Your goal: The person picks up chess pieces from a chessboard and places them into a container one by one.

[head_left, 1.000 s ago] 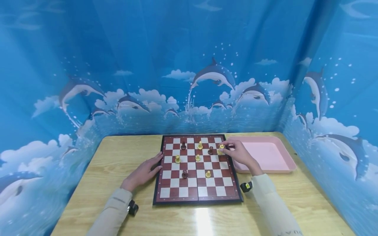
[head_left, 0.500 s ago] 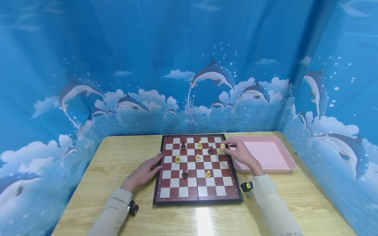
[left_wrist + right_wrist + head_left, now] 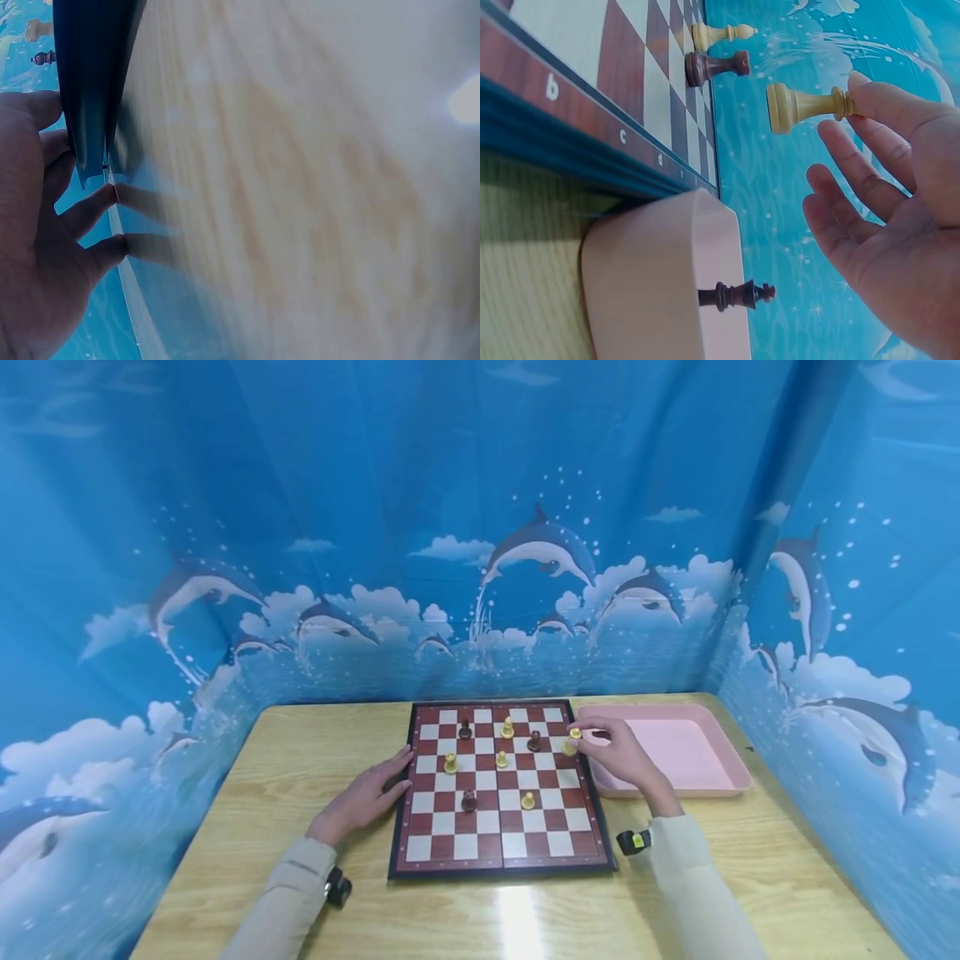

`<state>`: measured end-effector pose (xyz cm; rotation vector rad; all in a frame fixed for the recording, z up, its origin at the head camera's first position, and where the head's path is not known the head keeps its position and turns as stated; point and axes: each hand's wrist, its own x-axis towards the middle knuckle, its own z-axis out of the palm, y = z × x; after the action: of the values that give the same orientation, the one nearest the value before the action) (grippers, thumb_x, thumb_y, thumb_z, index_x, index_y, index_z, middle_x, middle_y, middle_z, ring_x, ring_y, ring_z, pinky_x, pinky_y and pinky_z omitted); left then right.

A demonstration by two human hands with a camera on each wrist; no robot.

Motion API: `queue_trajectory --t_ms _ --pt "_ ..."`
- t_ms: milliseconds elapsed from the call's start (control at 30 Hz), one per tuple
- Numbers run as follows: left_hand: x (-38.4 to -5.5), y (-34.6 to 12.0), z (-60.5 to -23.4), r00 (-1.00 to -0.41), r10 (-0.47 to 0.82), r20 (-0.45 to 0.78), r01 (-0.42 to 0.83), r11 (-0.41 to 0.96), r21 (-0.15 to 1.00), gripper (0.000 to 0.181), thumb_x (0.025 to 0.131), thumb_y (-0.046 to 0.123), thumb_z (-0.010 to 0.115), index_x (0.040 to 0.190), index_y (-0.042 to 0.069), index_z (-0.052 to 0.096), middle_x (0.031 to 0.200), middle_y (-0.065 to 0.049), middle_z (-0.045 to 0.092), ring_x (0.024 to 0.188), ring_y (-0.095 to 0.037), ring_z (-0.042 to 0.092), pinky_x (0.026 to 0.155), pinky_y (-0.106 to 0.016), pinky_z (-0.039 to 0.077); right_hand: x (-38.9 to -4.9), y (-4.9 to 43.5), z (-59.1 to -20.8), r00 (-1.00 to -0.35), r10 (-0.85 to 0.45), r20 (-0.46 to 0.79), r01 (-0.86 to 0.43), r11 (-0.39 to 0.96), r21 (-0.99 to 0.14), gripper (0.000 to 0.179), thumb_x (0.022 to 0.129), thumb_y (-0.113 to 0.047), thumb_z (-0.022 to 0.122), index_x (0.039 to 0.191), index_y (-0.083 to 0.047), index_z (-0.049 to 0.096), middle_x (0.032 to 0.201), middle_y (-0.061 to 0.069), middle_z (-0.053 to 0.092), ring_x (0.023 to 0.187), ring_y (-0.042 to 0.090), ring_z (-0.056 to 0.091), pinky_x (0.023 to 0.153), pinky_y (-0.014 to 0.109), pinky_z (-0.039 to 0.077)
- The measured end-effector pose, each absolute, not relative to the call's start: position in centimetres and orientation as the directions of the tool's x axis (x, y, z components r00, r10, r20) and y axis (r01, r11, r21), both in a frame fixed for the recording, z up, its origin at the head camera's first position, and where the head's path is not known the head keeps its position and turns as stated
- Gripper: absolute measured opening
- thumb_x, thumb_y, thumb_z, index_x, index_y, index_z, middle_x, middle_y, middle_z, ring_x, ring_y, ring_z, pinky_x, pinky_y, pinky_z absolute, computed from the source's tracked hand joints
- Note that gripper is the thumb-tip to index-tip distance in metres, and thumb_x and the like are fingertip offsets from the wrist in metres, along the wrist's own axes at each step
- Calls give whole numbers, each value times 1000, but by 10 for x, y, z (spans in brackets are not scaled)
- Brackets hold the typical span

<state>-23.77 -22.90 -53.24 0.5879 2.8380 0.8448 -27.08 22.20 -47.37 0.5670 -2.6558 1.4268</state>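
My right hand (image 3: pixel 621 752) pinches the top of a cream chess piece (image 3: pixel 795 109) between thumb and fingertips. The piece hangs above the right edge of the chessboard (image 3: pixel 513 846), its head hidden by the fingers. Close to it on the board stand a dark rook (image 3: pixel 716 67) and a cream bishop (image 3: pixel 720 35). At the board's left edge my left hand (image 3: pixel 367 795) rests with fingers loosely extended, fingertips against the black frame (image 3: pixel 91 82). Elsewhere on the squares are a cream piece (image 3: pixel 451 763), a dark piece (image 3: pixel 469 801) and a cream pawn (image 3: pixel 528 801).
A pink tray (image 3: pixel 701 794) stands right of the board, partly under my right hand. A dark king (image 3: pixel 739 295) rises from inside it. Wooden table (image 3: pixel 322 727) surrounds the board, and a blue dolphin-print curtain (image 3: pixel 420 568) hangs behind.
My right hand has shifted slightly right, toward the tray, carrying the cream chess piece away from beside the dark rook. My left hand has stayed at the board's edge.
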Motion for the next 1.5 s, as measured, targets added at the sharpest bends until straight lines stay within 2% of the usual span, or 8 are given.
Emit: queue_trajectory --t_ms 133,267,533,633,833,1033,1133,1500 --pt "-238 -229 -532 -919 394 -12 324 773 546 61 108 41 47 161 16 29 169 -6 21 153 -34 28 123 -58 27 -266 228 -471 -931 -277 238 -351 504 -789 27 95 -14 73 118 1 73 132 24 65 118 37 61 88 52 58" --pt "-237 -229 -533 -918 397 -10 330 775 538 61 108 41 46 161 15 29 169 -7 21 152 -35 28 123 -59 26 -262 235 -469 -938 -263 224 -332 508 -795 30 95 -13 73 120 2 71 132 23 65 105 29 64 74 38 58" --pt "-236 -229 -531 -917 399 -22 324 775 542 61 108 40 46 161 16 28 169 -7 21 152 -35 28 123 -59 25 -253 253 -466 -944 -235 233 -324 509 -798 29 95 -13 73 118 4 70 106 19 76 89 26 72 100 61 51" --pt "-235 -229 -530 -919 395 -24 319 776 544 61 108 41 46 161 16 28 169 -6 21 152 -35 28 123 -59 26 -250 261 -466 -942 -228 245 -331 525 -784 28 95 -12 73 119 2 71 105 20 76 99 29 71 103 62 49" --pt "-236 -229 -530 -918 397 -15 326 775 541 61 108 40 47 161 14 29 169 -8 22 152 -35 29 123 -59 26 -244 274 -468 -940 -208 270 -341 576 -743 25 95 -13 74 116 -1 73 119 19 73 116 28 65 103 60 50" --pt "-236 -229 -530 -919 395 -22 320 776 544 61 108 40 47 161 15 29 169 -7 21 152 -35 28 123 -59 25 -242 290 -475 -939 -184 289 -339 615 -712 24 94 -15 74 114 -1 75 114 15 75 106 -4 61 99 52 54" --pt "-236 -229 -531 -919 394 -22 320 776 543 61 108 40 47 161 14 29 169 -8 22 152 -35 28 123 -60 25 -240 297 -477 -942 -171 289 -331 622 -710 24 94 -15 75 114 -2 75 115 15 75 104 -11 57 98 51 54" --pt "-236 -230 -531 -915 403 -18 329 771 544 61 108 39 47 161 14 29 169 -9 22 152 -36 29 123 -61 25 -240 316 -487 -961 -138 239 -271 635 -723 25 95 -15 72 114 3 74 114 23 74 103 -7 58 100 60 50"
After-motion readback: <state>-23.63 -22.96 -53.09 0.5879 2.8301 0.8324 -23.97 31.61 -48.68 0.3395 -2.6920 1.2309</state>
